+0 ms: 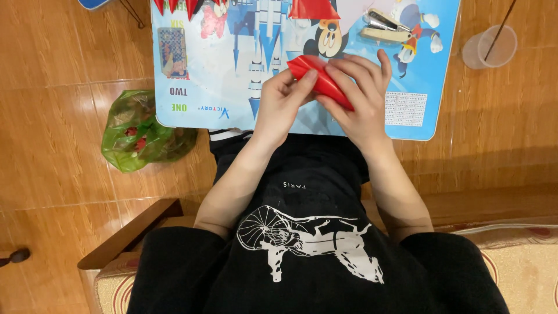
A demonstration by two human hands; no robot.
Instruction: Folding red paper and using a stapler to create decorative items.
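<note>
Holding a folded red paper point(321, 80) between both hands, I keep it just above the near edge of the blue cartoon table point(197, 87). My left hand point(282, 102) pinches its left end with thumb and forefinger; my right hand point(360, 96) grasps the right part, fingers laid over it. Beyond my right hand lies a stapler point(385, 27). More red paper pieces point(180, 6) sit at the far edge. A green plastic bag point(139, 131) rests on the wooden floor to my left, a clear cup point(490, 46) to my right.
</note>
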